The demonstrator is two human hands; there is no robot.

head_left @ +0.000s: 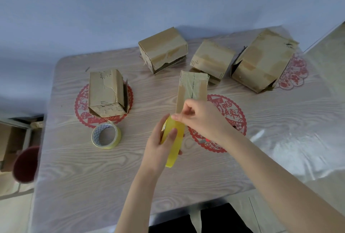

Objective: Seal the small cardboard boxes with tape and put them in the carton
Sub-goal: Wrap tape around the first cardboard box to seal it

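Cardboard, five boxes point(106, 93) point(162, 49) point(212, 59) point(261, 61) point(193, 87), two tape rolls point(118, 137) point(174, 146)

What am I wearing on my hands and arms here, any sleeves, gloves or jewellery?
Nothing shows. The left hand and right hand have no gloves and no rings that I can see; the left forearm and right forearm are bare to the picture's edge, with no sleeves, watch or bracelet.

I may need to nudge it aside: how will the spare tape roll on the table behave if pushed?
The spare roll lies flat, hole up, so it should slide rather than roll. It is a hollow ring, so probably light. The table looks smooth, so it may skid easily.
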